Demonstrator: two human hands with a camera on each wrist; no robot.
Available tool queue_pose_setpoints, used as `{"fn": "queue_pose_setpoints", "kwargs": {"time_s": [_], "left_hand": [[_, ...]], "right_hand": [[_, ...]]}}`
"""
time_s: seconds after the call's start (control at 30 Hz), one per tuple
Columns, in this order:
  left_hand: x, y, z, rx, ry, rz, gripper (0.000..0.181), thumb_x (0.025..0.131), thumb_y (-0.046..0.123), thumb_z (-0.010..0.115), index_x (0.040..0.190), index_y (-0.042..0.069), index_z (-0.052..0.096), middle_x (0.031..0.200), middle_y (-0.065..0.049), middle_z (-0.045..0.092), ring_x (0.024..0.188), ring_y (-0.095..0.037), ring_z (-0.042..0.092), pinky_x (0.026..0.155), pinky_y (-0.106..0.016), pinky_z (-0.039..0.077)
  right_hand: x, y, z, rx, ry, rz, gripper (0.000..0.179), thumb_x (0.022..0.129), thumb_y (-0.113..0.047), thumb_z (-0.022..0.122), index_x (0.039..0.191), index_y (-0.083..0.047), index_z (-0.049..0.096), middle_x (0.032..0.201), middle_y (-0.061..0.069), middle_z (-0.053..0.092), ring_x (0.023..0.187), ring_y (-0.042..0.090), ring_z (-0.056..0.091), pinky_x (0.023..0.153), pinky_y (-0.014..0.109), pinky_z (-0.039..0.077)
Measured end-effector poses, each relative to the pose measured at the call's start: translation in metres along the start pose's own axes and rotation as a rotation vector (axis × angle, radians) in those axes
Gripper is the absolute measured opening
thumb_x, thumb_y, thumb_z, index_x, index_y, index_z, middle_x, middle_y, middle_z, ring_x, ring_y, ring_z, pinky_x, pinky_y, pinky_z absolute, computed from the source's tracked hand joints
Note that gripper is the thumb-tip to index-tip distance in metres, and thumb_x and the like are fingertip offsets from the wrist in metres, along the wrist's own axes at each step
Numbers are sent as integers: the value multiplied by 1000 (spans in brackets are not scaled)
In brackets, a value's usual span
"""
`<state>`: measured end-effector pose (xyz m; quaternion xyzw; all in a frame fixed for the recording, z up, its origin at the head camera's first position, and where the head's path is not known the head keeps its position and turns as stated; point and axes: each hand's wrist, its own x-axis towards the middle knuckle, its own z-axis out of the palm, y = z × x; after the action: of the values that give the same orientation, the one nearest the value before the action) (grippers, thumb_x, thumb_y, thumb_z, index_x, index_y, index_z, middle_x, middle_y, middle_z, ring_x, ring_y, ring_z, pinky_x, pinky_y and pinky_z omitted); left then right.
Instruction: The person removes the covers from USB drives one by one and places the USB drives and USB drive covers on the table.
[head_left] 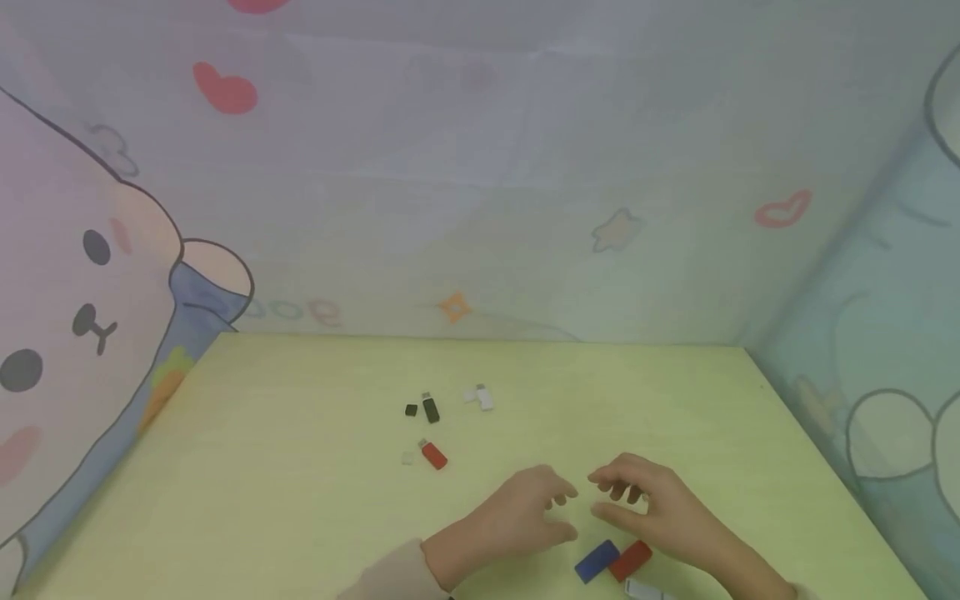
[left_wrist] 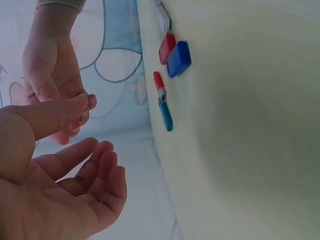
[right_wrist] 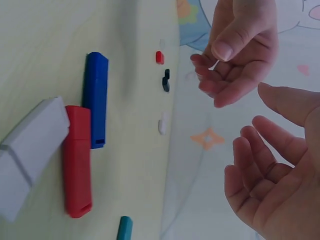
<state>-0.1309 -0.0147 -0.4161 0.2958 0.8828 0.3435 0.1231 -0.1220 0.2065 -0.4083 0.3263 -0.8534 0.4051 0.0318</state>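
My left hand (head_left: 525,510) and right hand (head_left: 654,504) hover above the table, facing each other, fingers loosely bent. Neither holds anything that shows. Just below them lie a blue flash drive (head_left: 597,562) and a red flash drive (head_left: 630,561), touching or overlapping, their caps apparently on. A white flash drive (head_left: 645,590), cut off by the head view's lower edge, sits beside the red one. In the left wrist view a slim red-and-teal stick (left_wrist: 165,114) lies past the blue drive; the right hand hides it in the head view.
Farther back on the yellow table (head_left: 262,467) lie a black flash drive (head_left: 431,410) with its cap (head_left: 411,410), a white one (head_left: 485,398) with its cap (head_left: 470,395), and a red one (head_left: 434,455) beside a clear cap (head_left: 407,458). A printed cloth (head_left: 480,167) hangs behind.
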Motion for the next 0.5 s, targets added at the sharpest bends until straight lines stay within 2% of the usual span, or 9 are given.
{"fn": "queue_pose_setpoints", "kwargs": {"time_s": [0.17,0.37,0.5], "left_hand": [[4,-3,14,54,-39,-19,38,80,21,76,113,6,67,90,1,62,80,-3,54,69,-17,44],[7,-7,28,58,-72,-61,37,78,21,78,110,7,68,88,1,63,79,-3,54,71,-16,44],[9,-7,34,73,-80,-85,37,77,25,79,108,9,69,88,3,65,81,-3,55,73,-17,45]], "right_hand": [[-7,5,0,6,-48,51,23,88,-20,71,109,-15,65,94,-5,61,83,4,56,68,25,49],[-14,11,0,46,-161,167,29,90,-26,68,112,-9,64,102,4,64,89,10,58,74,26,48],[-16,17,2,58,-210,178,31,90,-30,68,113,-10,63,106,5,64,93,16,59,75,28,49]]}}
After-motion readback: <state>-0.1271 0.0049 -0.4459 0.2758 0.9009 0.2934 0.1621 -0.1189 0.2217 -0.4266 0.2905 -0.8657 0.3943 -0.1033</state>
